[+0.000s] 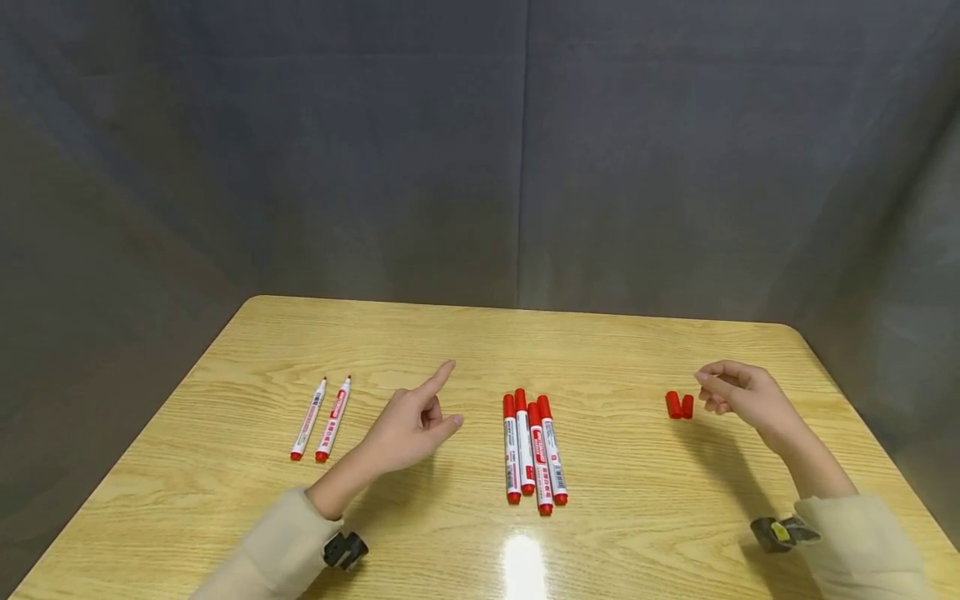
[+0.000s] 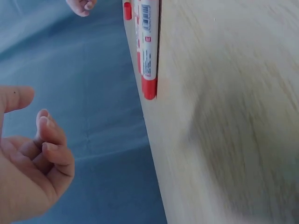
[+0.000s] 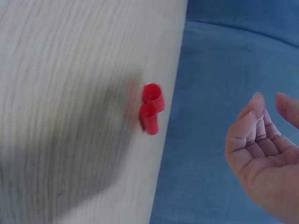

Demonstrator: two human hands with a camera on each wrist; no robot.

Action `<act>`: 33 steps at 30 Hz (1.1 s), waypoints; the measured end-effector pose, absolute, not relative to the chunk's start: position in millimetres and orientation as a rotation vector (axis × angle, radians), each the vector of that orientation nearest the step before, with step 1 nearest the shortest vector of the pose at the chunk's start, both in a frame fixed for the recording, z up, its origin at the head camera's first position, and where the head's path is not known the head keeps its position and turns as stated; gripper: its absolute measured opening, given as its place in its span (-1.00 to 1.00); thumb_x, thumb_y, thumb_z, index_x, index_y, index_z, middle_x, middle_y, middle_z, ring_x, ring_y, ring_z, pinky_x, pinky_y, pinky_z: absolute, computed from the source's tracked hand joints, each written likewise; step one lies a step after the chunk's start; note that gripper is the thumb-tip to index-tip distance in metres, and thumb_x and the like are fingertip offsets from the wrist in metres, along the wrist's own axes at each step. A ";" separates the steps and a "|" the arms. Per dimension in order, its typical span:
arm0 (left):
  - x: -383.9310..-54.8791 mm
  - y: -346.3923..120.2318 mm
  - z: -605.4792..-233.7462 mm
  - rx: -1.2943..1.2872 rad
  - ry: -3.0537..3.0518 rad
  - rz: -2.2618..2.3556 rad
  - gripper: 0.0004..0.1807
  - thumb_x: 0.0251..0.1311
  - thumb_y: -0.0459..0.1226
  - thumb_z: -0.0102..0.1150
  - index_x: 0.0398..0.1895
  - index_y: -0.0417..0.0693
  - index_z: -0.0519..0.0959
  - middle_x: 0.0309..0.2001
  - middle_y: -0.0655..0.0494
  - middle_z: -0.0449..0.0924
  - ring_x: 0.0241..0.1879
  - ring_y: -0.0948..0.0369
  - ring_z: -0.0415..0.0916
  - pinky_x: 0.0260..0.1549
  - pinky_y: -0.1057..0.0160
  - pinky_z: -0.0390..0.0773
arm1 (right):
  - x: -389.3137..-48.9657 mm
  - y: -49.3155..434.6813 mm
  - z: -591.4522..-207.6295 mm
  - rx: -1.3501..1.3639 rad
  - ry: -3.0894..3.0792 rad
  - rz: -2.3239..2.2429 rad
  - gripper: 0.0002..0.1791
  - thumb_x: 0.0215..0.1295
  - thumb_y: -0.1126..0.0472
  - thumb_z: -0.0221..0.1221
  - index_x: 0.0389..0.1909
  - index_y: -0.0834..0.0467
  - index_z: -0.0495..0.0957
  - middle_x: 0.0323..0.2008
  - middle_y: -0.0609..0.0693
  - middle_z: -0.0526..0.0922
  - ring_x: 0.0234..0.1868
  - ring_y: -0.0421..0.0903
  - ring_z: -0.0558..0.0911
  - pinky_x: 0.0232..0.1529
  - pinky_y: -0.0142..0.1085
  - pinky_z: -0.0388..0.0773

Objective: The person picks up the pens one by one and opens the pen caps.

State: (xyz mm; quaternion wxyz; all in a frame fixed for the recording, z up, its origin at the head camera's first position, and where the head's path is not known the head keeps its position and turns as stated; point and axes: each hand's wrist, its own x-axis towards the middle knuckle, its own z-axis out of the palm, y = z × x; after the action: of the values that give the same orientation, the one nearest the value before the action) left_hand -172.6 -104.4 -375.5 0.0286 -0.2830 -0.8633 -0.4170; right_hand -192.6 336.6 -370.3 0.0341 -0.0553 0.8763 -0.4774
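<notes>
In the head view my left hand (image 1: 411, 425) is held above the table with index finger and thumb extended and the other fingers curled, holding nothing. It is between two uncapped markers, a thinner-looking one (image 1: 309, 419) and one beside it (image 1: 333, 419), and a group of several capped red markers (image 1: 537, 454) lying side by side. My right hand (image 1: 742, 396), fingers loosely bent and nothing in them, hovers just right of two red marker caps (image 1: 680, 406). The right wrist view shows the caps (image 3: 152, 107) side by side, their open ends visible.
The wooden table (image 1: 450, 342) has rounded far corners. Dark grey cloth (image 1: 375, 167) hangs behind it and along the sides. Glare (image 1: 523, 567) shows on the tabletop at the near middle.
</notes>
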 end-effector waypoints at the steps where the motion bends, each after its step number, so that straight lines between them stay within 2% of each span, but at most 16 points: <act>1: -172.8 -102.8 -376.3 -0.874 -2.662 -1.293 -0.26 0.11 -0.32 0.18 0.35 -0.25 0.10 -0.73 0.26 0.31 -0.74 0.39 0.17 -0.70 0.39 0.27 | -191.0 335.1 -368.6 -0.176 2.696 -1.476 -0.54 0.36 0.09 -0.03 -0.04 0.48 0.35 -0.41 0.07 0.49 -0.46 -0.15 0.52 -0.39 -0.30 0.52; 9: -171.6 -90.0 -388.1 -0.893 -2.700 -1.363 -0.25 0.12 -0.33 0.17 0.34 -0.32 0.08 -0.74 0.27 0.34 -0.76 0.40 0.18 -0.69 0.39 0.30 | -181.6 323.0 -361.4 -0.255 2.698 -1.553 -0.61 0.36 0.15 -0.02 -0.05 0.44 0.37 -0.41 -0.02 0.53 -0.42 -0.15 0.56 -0.38 -0.33 0.52; 15: -167.8 -78.1 -398.6 -0.846 -2.788 -1.372 -0.24 0.13 -0.32 0.15 0.35 -0.35 0.04 -0.79 0.28 0.25 -0.79 0.41 0.10 -0.66 0.39 0.29 | -175.8 313.3 -354.3 -0.308 2.716 -1.551 -0.63 0.35 0.15 -0.01 -0.06 0.41 0.39 -0.39 0.04 0.55 -0.41 -0.13 0.56 -0.35 -0.34 0.52; 22: -164.7 -66.2 -410.2 -0.777 -2.868 -1.407 -0.22 0.10 -0.32 0.15 0.33 -0.40 0.03 -0.85 0.28 0.22 -0.87 0.39 0.09 -0.82 0.42 0.19 | -171.5 300.7 -344.8 -0.382 2.710 -1.581 -0.68 0.34 0.20 0.02 -0.09 0.39 0.41 -0.42 0.03 0.54 -0.44 -0.10 0.53 -0.37 -0.34 0.51; 27: -162.8 -58.7 -416.8 -0.707 -2.970 -1.412 -0.16 0.06 -0.32 0.16 0.34 -0.42 -0.04 -0.92 0.26 0.26 -0.96 0.34 0.17 -0.92 0.46 0.08 | -168.6 293.4 -340.5 -0.429 2.688 -1.614 -0.72 0.33 0.24 0.02 -0.10 0.39 0.41 -0.43 0.05 0.54 -0.44 -0.13 0.55 -0.38 -0.34 0.52; 33: -161.6 -49.7 -418.5 -0.654 -2.996 -1.454 -0.11 0.00 -0.34 0.19 0.35 -0.42 -0.07 -0.88 0.14 0.37 -0.92 0.20 0.32 -0.91 0.44 0.10 | -164.8 289.2 -337.6 -0.469 2.666 -1.639 -0.80 0.32 0.27 0.02 -0.14 0.32 0.45 -0.45 -0.03 0.56 -0.46 -0.11 0.53 -0.40 -0.34 0.51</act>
State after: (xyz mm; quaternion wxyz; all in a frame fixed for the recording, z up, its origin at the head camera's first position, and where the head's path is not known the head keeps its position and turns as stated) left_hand -161.6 -49.7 -418.5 -0.1257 -0.1911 -0.8758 -0.4251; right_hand -164.8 289.2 -337.6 -0.0115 -0.1481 0.8425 -0.5179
